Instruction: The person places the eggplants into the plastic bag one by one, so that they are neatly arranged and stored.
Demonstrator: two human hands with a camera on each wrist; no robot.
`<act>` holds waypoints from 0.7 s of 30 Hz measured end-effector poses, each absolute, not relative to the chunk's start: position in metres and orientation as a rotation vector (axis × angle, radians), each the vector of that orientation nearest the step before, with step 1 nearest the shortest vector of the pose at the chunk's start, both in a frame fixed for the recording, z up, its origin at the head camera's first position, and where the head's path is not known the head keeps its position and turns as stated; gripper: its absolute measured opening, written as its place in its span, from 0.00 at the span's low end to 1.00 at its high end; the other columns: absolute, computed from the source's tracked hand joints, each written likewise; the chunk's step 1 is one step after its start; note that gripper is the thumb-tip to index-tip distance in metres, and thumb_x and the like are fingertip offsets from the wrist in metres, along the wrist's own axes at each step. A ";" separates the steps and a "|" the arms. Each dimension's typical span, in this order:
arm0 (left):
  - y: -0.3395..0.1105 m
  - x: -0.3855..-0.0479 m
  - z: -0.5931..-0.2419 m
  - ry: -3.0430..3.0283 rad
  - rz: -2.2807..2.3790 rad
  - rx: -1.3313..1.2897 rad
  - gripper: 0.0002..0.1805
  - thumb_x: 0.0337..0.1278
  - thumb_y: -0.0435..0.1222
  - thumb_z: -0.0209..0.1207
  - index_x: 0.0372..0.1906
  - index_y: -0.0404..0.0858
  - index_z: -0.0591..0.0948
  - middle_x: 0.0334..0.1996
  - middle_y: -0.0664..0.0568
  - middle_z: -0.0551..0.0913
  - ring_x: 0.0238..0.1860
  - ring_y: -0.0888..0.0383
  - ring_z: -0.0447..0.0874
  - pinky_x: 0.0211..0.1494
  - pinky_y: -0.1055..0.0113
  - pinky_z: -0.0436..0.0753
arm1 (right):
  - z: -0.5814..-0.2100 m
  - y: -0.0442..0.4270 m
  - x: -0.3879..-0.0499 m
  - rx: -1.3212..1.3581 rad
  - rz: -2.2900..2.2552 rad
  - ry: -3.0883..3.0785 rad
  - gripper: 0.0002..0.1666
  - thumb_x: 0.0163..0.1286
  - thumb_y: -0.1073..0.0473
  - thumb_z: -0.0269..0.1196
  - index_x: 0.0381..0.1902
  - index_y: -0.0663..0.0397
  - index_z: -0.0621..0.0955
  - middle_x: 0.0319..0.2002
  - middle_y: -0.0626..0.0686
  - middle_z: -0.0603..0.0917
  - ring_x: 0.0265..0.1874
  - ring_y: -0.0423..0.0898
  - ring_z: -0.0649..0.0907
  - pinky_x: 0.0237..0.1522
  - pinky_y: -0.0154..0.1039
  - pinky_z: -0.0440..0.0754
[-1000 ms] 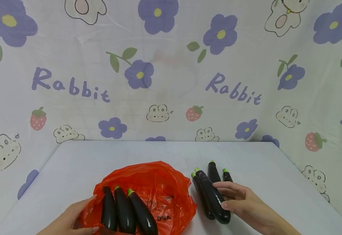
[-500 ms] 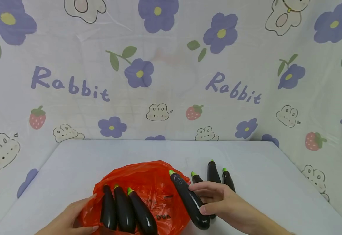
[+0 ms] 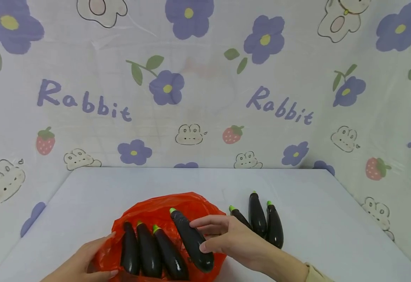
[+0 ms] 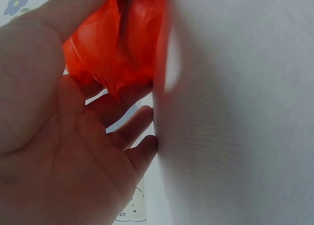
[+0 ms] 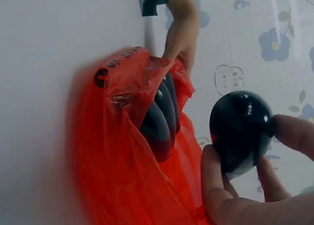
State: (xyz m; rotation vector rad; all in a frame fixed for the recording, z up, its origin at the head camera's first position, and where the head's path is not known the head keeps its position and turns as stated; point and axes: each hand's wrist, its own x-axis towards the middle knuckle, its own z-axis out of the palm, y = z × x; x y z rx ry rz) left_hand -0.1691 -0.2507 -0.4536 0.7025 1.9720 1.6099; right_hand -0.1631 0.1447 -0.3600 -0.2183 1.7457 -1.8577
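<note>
A dark eggplant (image 3: pixel 191 241) with a green stem end is held by my right hand (image 3: pixel 231 241), thumb on the near side and fingers across its top. It is over the right part of an open red plastic bag (image 3: pixel 170 201). Three other eggplants lie side by side in the bag, among them the rightmost eggplant (image 3: pixel 170 252). My left hand (image 3: pixel 82 262) holds the bag's left edge between thumb and fingers. From the right wrist view, the held eggplant (image 5: pixel 241 131) appears end-on between thumb and fingers, apart from the bagged ones.
On the white table (image 3: pixel 318 203), right of the bag, lie three more eggplants, including a middle eggplant (image 3: pixel 257 215) and a right eggplant (image 3: pixel 275 227); my right hand partly hides the leftmost. A patterned cloth (image 3: pixel 205 105) hangs behind the table.
My right hand has lifted the eggplant from the group on the right and carried it left, over the bag. The left hand stays on the bag's edge.
</note>
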 end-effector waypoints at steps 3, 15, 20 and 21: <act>-0.250 -0.170 -0.454 1.970 1.605 0.706 0.33 0.66 0.30 0.58 0.73 0.39 0.62 0.60 0.40 0.74 0.55 0.45 0.79 0.53 0.60 0.81 | -0.364 0.136 -0.169 -0.181 -1.828 1.799 0.28 0.57 0.67 0.69 0.58 0.53 0.81 0.52 0.58 0.82 0.51 0.55 0.79 0.50 0.51 0.81; -0.253 -0.170 -0.456 2.016 1.578 0.685 0.34 0.66 0.31 0.60 0.73 0.41 0.62 0.60 0.41 0.74 0.55 0.47 0.79 0.52 0.61 0.81 | -0.386 0.111 -0.178 -0.122 -1.668 2.018 0.27 0.56 0.70 0.70 0.55 0.51 0.84 0.44 0.55 0.83 0.45 0.52 0.79 0.45 0.48 0.83; -0.253 -0.170 -0.455 2.025 1.568 0.686 0.34 0.66 0.31 0.60 0.74 0.41 0.62 0.60 0.40 0.73 0.55 0.47 0.79 0.52 0.61 0.82 | -0.391 0.112 -0.180 -0.111 -1.630 2.064 0.27 0.56 0.72 0.69 0.55 0.53 0.84 0.44 0.54 0.84 0.44 0.52 0.79 0.45 0.49 0.84; -0.253 -0.170 -0.455 2.033 1.563 0.685 0.34 0.66 0.32 0.60 0.74 0.40 0.62 0.60 0.39 0.73 0.55 0.48 0.79 0.51 0.61 0.82 | -0.392 0.112 -0.180 -0.111 -1.624 2.070 0.27 0.56 0.72 0.69 0.55 0.53 0.84 0.44 0.54 0.84 0.44 0.52 0.79 0.45 0.49 0.84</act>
